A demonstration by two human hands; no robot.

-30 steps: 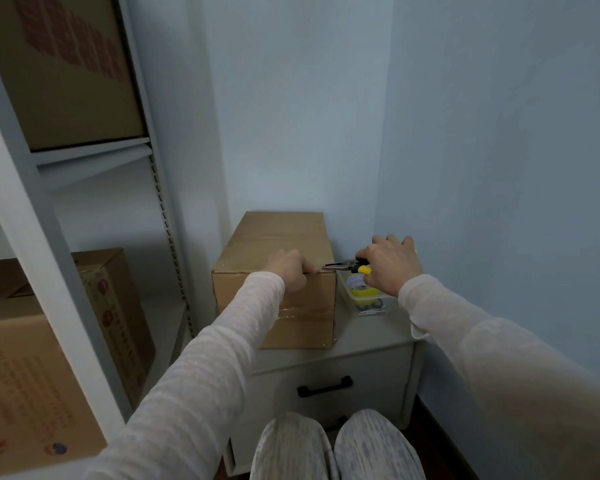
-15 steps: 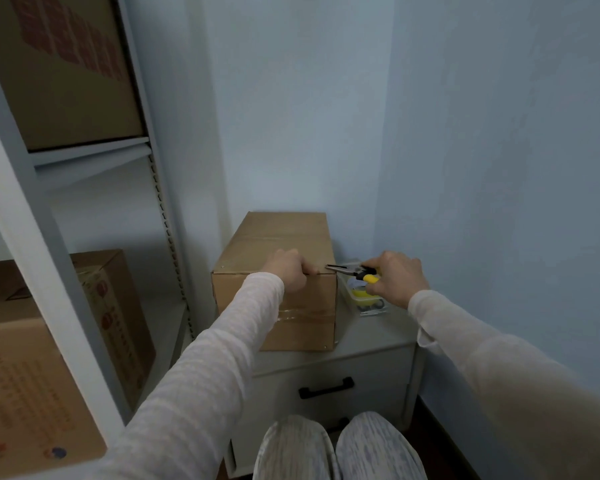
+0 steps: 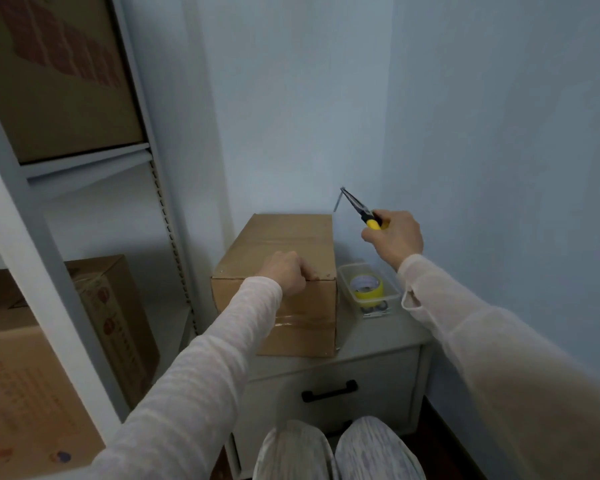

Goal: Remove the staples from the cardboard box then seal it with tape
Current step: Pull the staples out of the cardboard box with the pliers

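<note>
A brown cardboard box (image 3: 284, 237) lies on a white cabinet (image 3: 371, 344). My left hand (image 3: 286, 271) rests with curled fingers on the box's near top edge. My right hand (image 3: 394, 235) is raised above and to the right of the box and grips yellow-handled needle-nose pliers (image 3: 359, 209). The pliers' tip points up and left, and a thin staple (image 3: 337, 202) hangs from it. A small staple (image 3: 328, 274) shows near the box's right front corner. A roll of yellow tape (image 3: 366, 287) sits in a clear tray (image 3: 392, 289) right of the box.
A white metal shelf rack (image 3: 49, 271) stands at the left with several cardboard boxes (image 3: 59, 74) on it. Pale blue walls close in behind and to the right. The cabinet has a drawer with a black handle (image 3: 328, 391). My knees (image 3: 336, 448) are below it.
My right hand has lifted the pliers up and back from the box's front edge, and a staple now hangs at their tip. My left hand has stayed on the box.
</note>
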